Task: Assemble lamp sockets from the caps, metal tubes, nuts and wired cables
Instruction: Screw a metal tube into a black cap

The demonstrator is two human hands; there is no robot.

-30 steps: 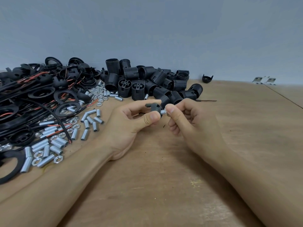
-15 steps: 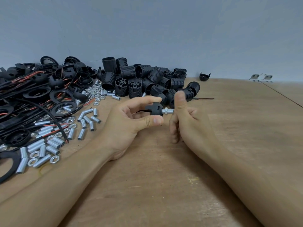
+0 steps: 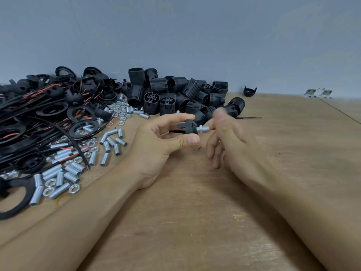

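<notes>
Between both hands point(image 3: 156, 151) point(image 3: 232, 141), cap point(image 3: 188, 128) (tube point(image 3: 203, 130) fitted)

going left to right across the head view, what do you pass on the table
cables → loose metal tubes → left hand → cap → right hand → lone cap → metal brackets

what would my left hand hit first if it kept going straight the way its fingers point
Probably the right hand. The left hand points rightward holding the black cap, whose metal tube already reaches the right hand's blurred fingers; depth is unclear.
</notes>
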